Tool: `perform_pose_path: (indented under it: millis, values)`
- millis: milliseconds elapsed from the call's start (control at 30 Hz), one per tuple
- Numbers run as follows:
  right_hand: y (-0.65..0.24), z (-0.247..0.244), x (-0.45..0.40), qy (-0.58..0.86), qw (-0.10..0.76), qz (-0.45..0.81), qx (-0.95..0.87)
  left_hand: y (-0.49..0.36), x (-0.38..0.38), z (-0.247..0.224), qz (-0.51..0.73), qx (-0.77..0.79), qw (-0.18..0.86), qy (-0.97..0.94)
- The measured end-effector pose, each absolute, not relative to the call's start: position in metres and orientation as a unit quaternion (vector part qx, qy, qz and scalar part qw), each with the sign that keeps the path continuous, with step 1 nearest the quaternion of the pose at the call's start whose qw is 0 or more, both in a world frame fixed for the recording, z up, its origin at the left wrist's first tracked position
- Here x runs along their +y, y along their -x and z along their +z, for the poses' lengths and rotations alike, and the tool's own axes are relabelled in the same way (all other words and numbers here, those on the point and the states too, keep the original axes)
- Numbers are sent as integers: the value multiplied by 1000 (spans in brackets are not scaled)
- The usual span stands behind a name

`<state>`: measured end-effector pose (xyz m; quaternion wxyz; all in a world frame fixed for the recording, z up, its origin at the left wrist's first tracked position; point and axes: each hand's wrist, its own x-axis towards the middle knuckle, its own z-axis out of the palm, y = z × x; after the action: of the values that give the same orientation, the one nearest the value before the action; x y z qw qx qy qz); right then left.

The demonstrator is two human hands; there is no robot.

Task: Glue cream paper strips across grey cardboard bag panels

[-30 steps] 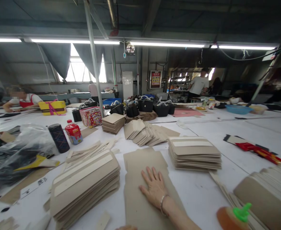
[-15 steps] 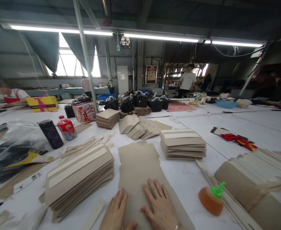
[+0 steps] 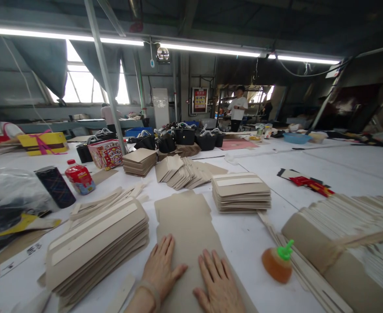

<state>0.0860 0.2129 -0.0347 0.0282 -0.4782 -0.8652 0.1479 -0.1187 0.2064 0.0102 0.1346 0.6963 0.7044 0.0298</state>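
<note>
A long beige cardboard piece (image 3: 185, 217) with notched edges lies flat on the white table in front of me. My left hand (image 3: 160, 267) rests on its left side, fingers stretched out and thumb spread. Palm down on the right part of the same cardboard is my right hand (image 3: 218, 278), its fingers apart. To the left rises a stack of folded cardboard pieces (image 3: 96, 248) with pale strips on top. A squeeze bottle of amber liquid (image 3: 276, 263) with a green nozzle stands to the right of my right hand.
Farther off are another cardboard stack (image 3: 240, 193), a fanned pile (image 3: 181, 171) and a square pile (image 3: 139, 161). Bundled cardboard (image 3: 344, 243) lies at right. A red bottle (image 3: 80, 177) and dark patterned cylinder (image 3: 55, 187) stand left. Black bags (image 3: 181, 135) and people are beyond.
My left hand has slid forward along the cardboard, its thumb now spread toward the middle. My right hand has drawn back slightly. The whole view has shifted a little.
</note>
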Motion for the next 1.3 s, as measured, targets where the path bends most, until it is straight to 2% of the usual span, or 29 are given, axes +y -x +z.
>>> perform_pose_path:
  millis: [133,300,433,767,1033,1300]
  values:
    - [-95,-62,200,470,72,57,-878,116,204,3,24,709,117,-695]
    - [-105,-98,187,400,195,-229,-866,111,199,2,17,726,91,-681]
    - [-107,-101,177,381,211,-326,-839,108,191,3,16,738,74,-671]
    - [-101,-88,161,420,252,-260,-832,113,185,9,14,736,83,-672]
    - [-109,-78,161,386,242,-225,-861,120,152,31,2,720,139,-679]
    - [-114,-89,159,393,224,-192,-871,126,130,18,15,709,197,-678]
